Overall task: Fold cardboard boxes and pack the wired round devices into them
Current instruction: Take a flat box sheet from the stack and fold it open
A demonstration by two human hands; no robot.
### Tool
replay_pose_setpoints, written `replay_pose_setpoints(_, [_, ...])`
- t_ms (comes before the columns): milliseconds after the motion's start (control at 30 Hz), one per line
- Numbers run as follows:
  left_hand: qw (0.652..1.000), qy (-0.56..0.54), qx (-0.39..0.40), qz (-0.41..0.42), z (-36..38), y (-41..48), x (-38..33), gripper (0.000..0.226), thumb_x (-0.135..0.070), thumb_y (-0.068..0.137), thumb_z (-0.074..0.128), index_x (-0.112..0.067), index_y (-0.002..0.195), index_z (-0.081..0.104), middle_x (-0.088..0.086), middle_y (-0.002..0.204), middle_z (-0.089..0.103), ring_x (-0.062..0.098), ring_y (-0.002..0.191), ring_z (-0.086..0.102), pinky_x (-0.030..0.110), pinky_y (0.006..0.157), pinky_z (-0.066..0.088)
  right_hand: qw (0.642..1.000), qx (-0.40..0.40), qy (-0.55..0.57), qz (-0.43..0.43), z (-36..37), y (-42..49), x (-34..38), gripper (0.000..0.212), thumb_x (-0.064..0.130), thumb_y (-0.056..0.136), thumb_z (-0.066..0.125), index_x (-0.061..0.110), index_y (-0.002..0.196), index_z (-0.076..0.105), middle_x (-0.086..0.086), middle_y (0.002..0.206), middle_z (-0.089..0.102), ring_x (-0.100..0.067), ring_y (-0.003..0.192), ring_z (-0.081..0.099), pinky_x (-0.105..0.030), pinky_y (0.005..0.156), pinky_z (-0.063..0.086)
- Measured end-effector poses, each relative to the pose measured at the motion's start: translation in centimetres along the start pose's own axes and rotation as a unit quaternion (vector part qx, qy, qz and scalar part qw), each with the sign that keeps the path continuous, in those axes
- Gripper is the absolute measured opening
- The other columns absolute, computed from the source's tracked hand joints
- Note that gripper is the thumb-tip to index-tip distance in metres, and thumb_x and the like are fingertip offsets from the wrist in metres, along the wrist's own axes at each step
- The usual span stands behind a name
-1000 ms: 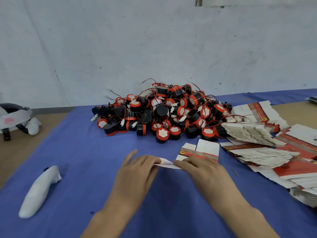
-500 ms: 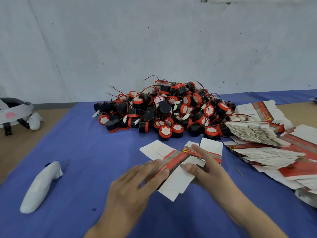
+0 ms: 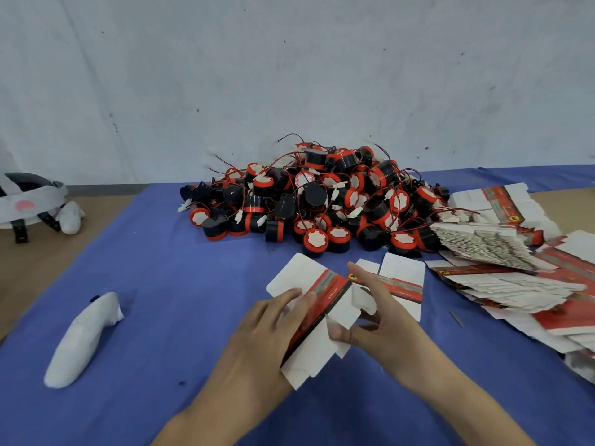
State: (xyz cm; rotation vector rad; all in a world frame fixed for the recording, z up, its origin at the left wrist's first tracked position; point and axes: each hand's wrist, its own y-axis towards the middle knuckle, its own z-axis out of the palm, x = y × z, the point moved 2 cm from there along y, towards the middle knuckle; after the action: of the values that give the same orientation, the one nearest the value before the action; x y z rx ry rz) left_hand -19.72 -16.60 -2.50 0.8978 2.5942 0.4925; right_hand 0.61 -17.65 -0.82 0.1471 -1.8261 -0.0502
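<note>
Since half a second ago you have drawn the box blank [image 3: 325, 294] closer and tilted it, so it now lies slanted between your hands above the blue cloth [image 3: 161, 284], its red band running from upper right to lower left. Your right hand [image 3: 386, 320] pinches a white flap between thumb and curled fingers, with the forefinger stretched along the far edge. Your left hand [image 3: 267, 336] lays nearly straight fingers over the blank's top face. Its thumb is out of sight beneath the card, so I cannot tell whether that hand clamps or only steadies. By my reading you are past picking the blank up and are starting to open it into a sleeve; no box is formed and nothing is packed yet. The pile of round devices [image 3: 322, 204] sits untouched beyond, and a second blank [image 3: 402, 278] lies flat just behind your right hand. The blank's underside and near flaps are hidden by your hands. The stack of flat blanks [image 3: 483, 246] on your right runs off the frame's edge, and its print is too blurred to read.
</note>
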Motion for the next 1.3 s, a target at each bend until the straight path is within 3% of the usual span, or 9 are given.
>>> replay_pose_setpoints(167, [0.997,-0.059,-0.020,-0.040,-0.3,0.4,-0.5,0.081,-0.064,0.079,0.042,-0.046,0.148,0.004,-0.027,0.148,0.019,-0.005,0.131,0.018,0.014,0.099,0.022,1.000,0.004,0.022,-0.007,-0.2,-0.1,-0.2,0.070,0.036,0.078,0.079,0.057,0.133,0.040,0.024,0.135,0.057,0.004,0.123,0.056,-0.022,0.095,0.053])
replay_pose_setpoints(333, [0.995,0.081,-0.059,0.020,0.2,0.7,-1.3,0.102,-0.035,0.061,0.085,-0.013,0.147,0.036,0.005,0.141,0.049,0.020,0.123,0.042,0.035,0.094,0.050,0.993,-0.068,0.087,-0.032,1.0,0.1,-0.1,0.044,0.000,0.088,0.072,0.031,0.115,0.058,0.005,0.110,0.071,-0.015,0.101,0.071,-0.033,0.088,0.059])
replay_pose_setpoints(467, [0.991,0.122,-0.049,0.022,0.5,1.0,-1.3,0.115,-0.035,0.045,0.095,-0.013,0.144,0.041,0.006,0.136,0.056,0.020,0.117,0.052,0.030,0.088,0.053,0.988,-0.118,0.097,-0.028,1.5,0.2,0.1,0.043,0.002,0.084,0.066,0.044,0.094,0.065,0.011,0.097,0.071,-0.014,0.091,0.070,-0.037,0.073,0.061])
replay_pose_setpoints(600, [0.998,0.046,-0.038,0.013,1.1,1.2,-1.3,0.110,-0.027,0.061,0.088,-0.021,0.150,0.024,0.001,0.145,0.036,0.018,0.123,0.037,0.034,0.089,0.053,0.977,-0.167,0.128,-0.025,1.6,0.3,0.2,0.043,0.002,0.089,0.063,0.045,0.087,0.068,0.013,0.090,0.071,-0.003,0.083,0.069,-0.026,0.063,0.060])
replay_pose_setpoints(767, [1.000,-0.022,-0.020,0.010,1.5,1.3,-0.9,0.089,-0.046,0.080,0.056,-0.041,0.151,0.004,-0.009,0.152,0.015,0.015,0.129,0.028,0.031,0.096,0.044,0.971,-0.115,0.208,0.036,0.8,0.4,0.4,0.027,0.007,0.093,0.065,0.030,0.083,0.074,-0.001,0.086,0.076,-0.014,0.074,0.074,-0.026,0.056,0.057])
replay_pose_setpoints(933, [0.997,0.054,-0.032,0.053,1.2,1.0,-0.7,0.090,-0.050,0.074,0.069,-0.024,0.150,0.028,0.006,0.146,0.033,0.017,0.113,0.043,0.030,0.087,0.052,0.991,-0.100,-0.060,0.059,-1.4,0.0,-0.1,0.025,0.012,0.092,0.055,0.020,0.070,0.066,0.012,0.061,0.061,-0.011,0.057,0.056,-0.025,0.052,0.046])
replay_pose_setpoints(1033, [0.995,0.058,-0.031,0.072,1.5,0.8,-0.9,0.081,-0.053,0.082,0.055,-0.024,0.151,0.026,0.004,0.148,0.033,0.016,0.111,0.047,0.030,0.087,0.054,0.990,-0.115,-0.077,-0.003,-1.0,-0.5,0.3,0.052,-0.004,0.084,0.054,0.045,0.088,0.073,0.029,0.080,0.069,0.009,0.074,0.063,-0.008,0.059,0.046])
replay_pose_setpoints(1167, [0.998,-0.006,-0.033,0.047,1.1,1.0,-1.6,0.090,-0.062,0.078,0.054,-0.031,0.153,0.016,-0.004,0.148,0.026,0.013,0.105,0.055,0.026,0.077,0.056,0.988,-0.118,0.096,-0.009,-0.4,-0.1,0.5,0.050,-0.007,0.088,0.067,0.038,0.110,0.067,0.008,0.096,0.074,-0.008,0.077,0.071,-0.021,0.058,0.056])
replay_pose_setpoints(1300, [0.997,-0.065,-0.026,0.037,0.4,1.1,-2.2,0.096,-0.062,0.076,0.061,-0.040,0.154,0.009,-0.018,0.146,0.015,0.002,0.099,0.046,0.008,0.073,0.042,0.983,-0.105,0.151,-0.004,-0.2,0.1,0.5,0.050,-0.004,0.094,0.057,0.042,0.103,0.071,0.002,0.097,0.075,-0.016,0.083,0.074,-0.026,0.060,0.056])
